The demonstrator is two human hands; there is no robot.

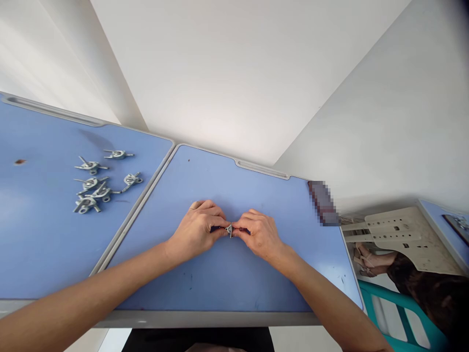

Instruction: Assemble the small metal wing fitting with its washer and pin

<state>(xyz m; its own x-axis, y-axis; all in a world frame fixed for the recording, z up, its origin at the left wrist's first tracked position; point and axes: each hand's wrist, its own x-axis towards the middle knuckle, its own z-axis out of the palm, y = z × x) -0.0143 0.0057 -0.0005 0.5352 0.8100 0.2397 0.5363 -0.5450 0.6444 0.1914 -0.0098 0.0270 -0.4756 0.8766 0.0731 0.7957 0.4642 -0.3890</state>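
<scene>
A small silvery metal valve (229, 230) is pinched between my two hands just above the blue desk (205, 278). My left hand (201, 226) grips its left side with thumb and fingertips. From the right, my right hand (259, 231) closes thumb and forefinger on the other side. The fingertips cover much of the part, so its ends are hidden. On the adjoining desk to the left lies a loose group of several similar metal valves (104, 191), with thin levers and stubby pipes sticking out.
A seam (137, 208) divides the two blue desktops. A blurred-out dark object (324, 203) rests at the right back corner. Beyond the right edge are a beige chair (410, 239), a teal chair (405, 313) and a person's foot (377, 259). White walls stand behind.
</scene>
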